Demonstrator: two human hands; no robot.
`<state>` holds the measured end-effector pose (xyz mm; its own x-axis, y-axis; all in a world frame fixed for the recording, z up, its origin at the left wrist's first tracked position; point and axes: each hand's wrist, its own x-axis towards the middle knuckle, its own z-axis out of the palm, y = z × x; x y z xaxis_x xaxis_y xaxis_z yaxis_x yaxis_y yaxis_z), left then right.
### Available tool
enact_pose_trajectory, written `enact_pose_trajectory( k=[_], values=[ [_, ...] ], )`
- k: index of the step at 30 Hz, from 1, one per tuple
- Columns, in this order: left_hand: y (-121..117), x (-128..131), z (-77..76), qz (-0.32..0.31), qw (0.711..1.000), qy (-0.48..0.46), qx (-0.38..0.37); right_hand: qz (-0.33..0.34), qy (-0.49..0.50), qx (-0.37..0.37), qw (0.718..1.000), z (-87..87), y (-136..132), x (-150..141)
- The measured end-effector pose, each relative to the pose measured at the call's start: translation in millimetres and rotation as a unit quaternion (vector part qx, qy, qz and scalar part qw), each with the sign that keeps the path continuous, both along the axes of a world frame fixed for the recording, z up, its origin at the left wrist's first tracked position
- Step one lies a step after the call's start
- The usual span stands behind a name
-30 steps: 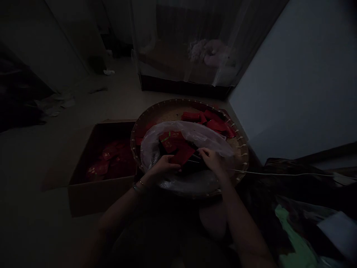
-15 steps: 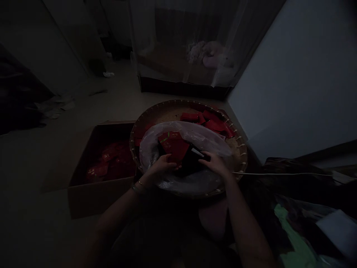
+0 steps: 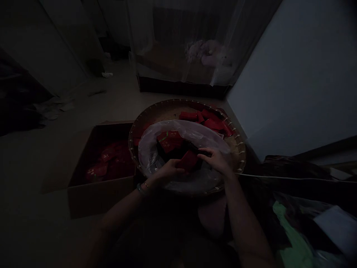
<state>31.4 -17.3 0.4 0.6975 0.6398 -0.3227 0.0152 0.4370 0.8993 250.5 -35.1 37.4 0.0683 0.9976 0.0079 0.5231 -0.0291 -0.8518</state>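
Note:
In the head view, my left hand (image 3: pixel 171 168) is closed on a red packet (image 3: pixel 189 160), which it holds tilted over the plastic bag. My right hand (image 3: pixel 214 160) is just right of the packet, its thumb and fingers bent around something dark that I cannot make out. Between and below both hands lies an open clear plastic bag (image 3: pixel 192 128) with a dark inside. Behind my left hand, a red packet with gold print and a green strip (image 3: pixel 170 141) lies in the bag. The bag rests in a round woven bamboo tray (image 3: pixel 156 111).
More red packets (image 3: pixel 213 123) lie at the tray's back right. A cardboard box (image 3: pixel 97 197) with red packets stands left of the tray. A white cord (image 3: pixel 279 176) runs off to the right, above piled cloth and bags (image 3: pixel 295 238). A wall (image 3: pixel 295 74) rises on the right.
My left hand has moved slightly right with the red packet, which now sits apart from the printed one behind. My right hand has lost its tight pinch; its fingers are now more spread.

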Motion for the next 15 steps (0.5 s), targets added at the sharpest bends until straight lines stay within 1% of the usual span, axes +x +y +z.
enact_pose_trajectory(
  k=[2, 5, 8, 10, 12, 15],
  values=[
    [0.1, -1.3, -1.7, 0.003, 1.0, 0.001, 0.0, -0.008, -0.005, 0.008, 1.0, -1.1, 1.1, -0.6],
    [-0.9, -3.4, -3.7, 0.017, 0.999, -0.007, -0.029, 0.001, 0.01, -0.021, 1.0, -2.7, 3.0, 2.7],
    [-2.4, -4.8, -3.4, 0.034, 0.998, 0.001, -0.057, -0.001, 0.025, -0.045, 0.999, -2.5, 3.4, 12.1],
    [-2.2, -4.9, -3.5, 0.041, 0.997, 0.006, -0.058, -0.01, 0.028, -0.048, 0.998, -1.5, 2.6, 18.0],
    [-0.8, -4.4, -5.2, 0.047, 0.998, 0.006, -0.049, -0.002, 0.025, -0.047, 0.999, -1.1, 1.7, 19.6],
    [2.1, -3.4, -10.4, 0.043, 0.998, -0.006, -0.034, 0.012, 0.01, -0.036, 0.999, -3.4, 1.6, 12.0]
  ],
)
